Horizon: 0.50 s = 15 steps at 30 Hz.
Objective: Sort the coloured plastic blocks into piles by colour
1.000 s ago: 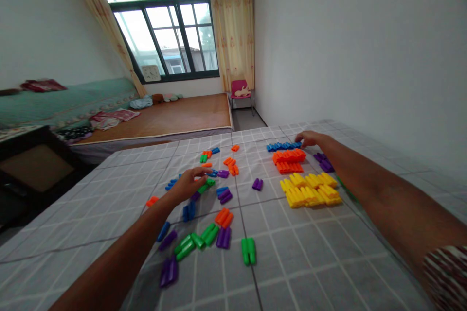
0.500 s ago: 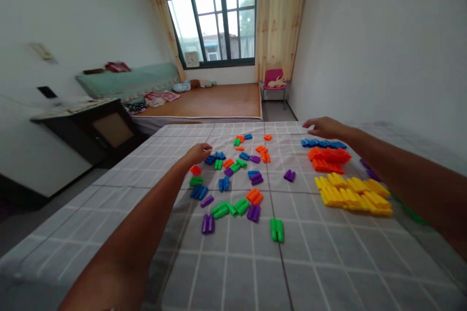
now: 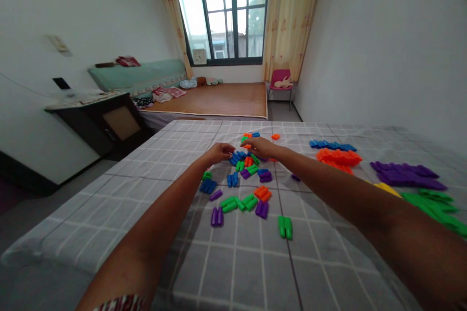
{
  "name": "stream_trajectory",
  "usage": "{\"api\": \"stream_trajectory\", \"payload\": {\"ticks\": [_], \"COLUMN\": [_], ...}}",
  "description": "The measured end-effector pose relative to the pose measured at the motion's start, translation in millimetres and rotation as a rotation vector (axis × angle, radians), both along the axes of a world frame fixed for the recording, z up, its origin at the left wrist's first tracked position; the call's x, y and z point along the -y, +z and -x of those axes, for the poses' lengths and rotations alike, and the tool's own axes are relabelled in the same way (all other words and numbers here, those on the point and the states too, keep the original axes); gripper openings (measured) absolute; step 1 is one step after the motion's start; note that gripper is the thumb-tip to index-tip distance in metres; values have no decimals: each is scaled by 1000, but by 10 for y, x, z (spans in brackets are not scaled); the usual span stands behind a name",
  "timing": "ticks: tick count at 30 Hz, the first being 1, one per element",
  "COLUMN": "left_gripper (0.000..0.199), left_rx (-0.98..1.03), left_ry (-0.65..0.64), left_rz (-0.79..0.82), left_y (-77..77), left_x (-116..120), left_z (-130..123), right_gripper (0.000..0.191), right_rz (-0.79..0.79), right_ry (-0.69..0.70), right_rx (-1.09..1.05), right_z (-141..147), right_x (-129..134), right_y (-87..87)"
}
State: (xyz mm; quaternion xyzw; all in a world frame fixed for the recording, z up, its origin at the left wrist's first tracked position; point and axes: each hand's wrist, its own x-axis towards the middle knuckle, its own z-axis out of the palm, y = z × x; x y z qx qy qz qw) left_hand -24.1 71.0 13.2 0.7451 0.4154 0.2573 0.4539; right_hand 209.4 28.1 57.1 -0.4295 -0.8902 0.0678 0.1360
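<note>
My left hand (image 3: 220, 152) is low over the sheet, its thumb and fingers slightly apart at the left edge of a cluster of blue plastic pieces (image 3: 239, 156). Its fingertips are at these pieces, and I see none lifted. From the right, my right hand (image 3: 260, 146) reaches in with fingers stretched toward the left hand, above the far part of the cluster. It partly covers orange and green pieces there. Close below are green pieces (image 3: 252, 169), a purple piece (image 3: 266, 176) and a blue piece (image 3: 232, 180). My right forearm hides part of the yellow pieces (image 3: 387, 188).
Sorted rows lie on the right: blue (image 3: 332, 146), orange (image 3: 339, 157), purple (image 3: 408, 176) and green (image 3: 434, 204). Loose purple (image 3: 217, 216), orange (image 3: 262, 193) and green pieces (image 3: 285, 227) lie nearer me on the checked sheet (image 3: 248, 262). A bed (image 3: 226, 99) stands beyond.
My right hand has come left from beyond the blue row to the loose pieces. My left hand has moved slightly right, and the blue cluster has shifted right with it. The view has turned slightly left.
</note>
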Motion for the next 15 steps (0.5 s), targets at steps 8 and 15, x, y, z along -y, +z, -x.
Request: {"api": "stream_trajectory", "payload": {"ticks": [8,15], "left_gripper": [40,41], "left_rx": [-205,-550], "left_ry": [93,123], "left_rz": [-112,-225], "left_y": [16,138], "left_x": [94,171], "left_z": [70,159], "right_gripper": [36,38], "right_rz": [127,114], "right_ry": [-66,-346], "right_rx": [1,59], "right_z": [140,-449], "right_x": [-138,-209], "right_y": [-87,39]}}
